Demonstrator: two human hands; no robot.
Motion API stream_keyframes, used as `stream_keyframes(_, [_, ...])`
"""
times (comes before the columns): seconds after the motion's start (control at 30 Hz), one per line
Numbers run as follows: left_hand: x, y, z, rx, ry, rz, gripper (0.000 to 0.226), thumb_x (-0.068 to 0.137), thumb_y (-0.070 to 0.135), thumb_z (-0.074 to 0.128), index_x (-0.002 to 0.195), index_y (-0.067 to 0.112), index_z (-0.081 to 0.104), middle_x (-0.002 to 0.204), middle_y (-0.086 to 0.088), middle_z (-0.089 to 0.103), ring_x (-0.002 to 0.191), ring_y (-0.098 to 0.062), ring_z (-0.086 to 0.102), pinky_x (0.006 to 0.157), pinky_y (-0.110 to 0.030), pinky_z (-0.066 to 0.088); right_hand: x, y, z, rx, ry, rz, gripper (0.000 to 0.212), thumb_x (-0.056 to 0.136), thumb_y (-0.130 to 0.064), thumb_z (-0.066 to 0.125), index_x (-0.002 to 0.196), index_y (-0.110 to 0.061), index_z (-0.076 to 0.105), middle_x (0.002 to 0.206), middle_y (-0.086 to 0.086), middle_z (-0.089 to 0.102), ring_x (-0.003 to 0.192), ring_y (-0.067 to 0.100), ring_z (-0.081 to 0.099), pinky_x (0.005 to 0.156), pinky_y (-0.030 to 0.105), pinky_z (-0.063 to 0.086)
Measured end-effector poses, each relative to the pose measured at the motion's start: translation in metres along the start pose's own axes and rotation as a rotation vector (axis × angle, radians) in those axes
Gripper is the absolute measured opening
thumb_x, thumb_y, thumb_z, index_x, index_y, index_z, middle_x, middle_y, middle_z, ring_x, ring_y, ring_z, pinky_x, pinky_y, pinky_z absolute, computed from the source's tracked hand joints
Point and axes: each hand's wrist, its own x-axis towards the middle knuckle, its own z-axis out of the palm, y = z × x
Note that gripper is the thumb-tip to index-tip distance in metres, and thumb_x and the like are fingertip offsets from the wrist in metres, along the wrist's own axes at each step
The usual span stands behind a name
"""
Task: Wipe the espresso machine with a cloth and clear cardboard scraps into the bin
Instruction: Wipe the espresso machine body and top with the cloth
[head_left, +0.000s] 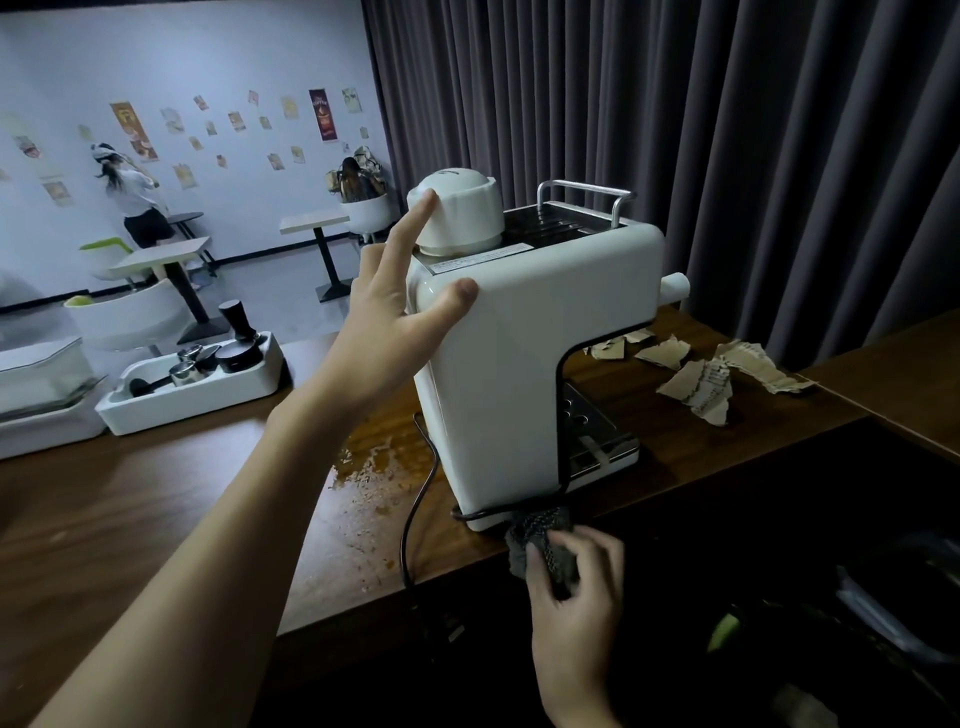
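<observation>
A small label strip lay on top of the white espresso machine, just in front of its round cap, but the print on it was too fine to read. A dark mark on the cap's crown was equally illegible, and so was the writing on the posters on the far wall.

The machine stood near the front edge of the wooden tabletop, with its black cord trailing off that edge. The left hand reached in on an extended arm, its fingers spread. The forefinger tip touched the cap and the thumb pressed on the machine's upper near edge.

The right hand was low at the tabletop's edge, its fingers curled and pinching a bunched grey cloth against the machine's base corner.

Torn cardboard scraps lay on the tabletop beyond the machine, to its right. A brown stain spread beside the cord. Farther left sat a white tray holding a black tamper.
</observation>
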Motion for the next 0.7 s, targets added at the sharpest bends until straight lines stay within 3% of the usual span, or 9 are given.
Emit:
stream_keyframes(0.1, [-0.001,0.001,0.0,0.009,-0.009,0.001,0.076,0.085,0.056,0.054,0.151,0.052,0.017,0.143,0.018,0.023,0.145,-0.014,0.02,0.12,-0.053,0.021,0.005,-0.008,0.012,0.019,0.003,0.152,0.027,0.074,-0.004,0.081,0.095,-0.017,0.068,0.1,-0.003,0.055,0.095,0.013,0.06,0.077,0.04,0.057])
stream_keyframes(0.3, [0.0,0.002,0.0,0.024,-0.02,0.011,0.077,0.086,0.054,0.053,0.152,0.048,0.015,0.142,0.02,0.021,0.143,-0.011,0.019,0.12,-0.049,0.02,0.015,-0.03,0.031,0.01,0.095,0.232,0.022,0.077,-0.006,0.079,0.095,-0.009,0.067,0.099,0.003,0.06,0.094,0.017,0.061,0.076,0.037,0.058])
stream_keyframes(0.57, [0.0,-0.002,0.001,0.016,-0.006,0.03,0.075,0.089,0.053,0.052,0.153,0.047,0.015,0.141,0.017,0.024,0.138,-0.009,0.023,0.114,-0.037,0.022,0.009,-0.03,0.027,0.032,-0.068,0.148,0.02,0.076,-0.009,0.08,0.091,-0.015,0.067,0.095,-0.005,0.058,0.091,0.007,0.059,0.078,0.023,0.053])
stream_keyframes(0.7, [0.0,-0.002,-0.001,0.031,-0.008,0.022,0.076,0.087,0.056,0.053,0.152,0.05,0.015,0.141,0.02,0.024,0.138,-0.006,0.022,0.118,-0.047,0.022,0.042,-0.015,0.011,0.081,0.031,0.293,0.017,0.082,-0.009,0.075,0.093,-0.016,0.064,0.098,0.002,0.063,0.093,0.015,0.061,0.08,0.029,0.053])
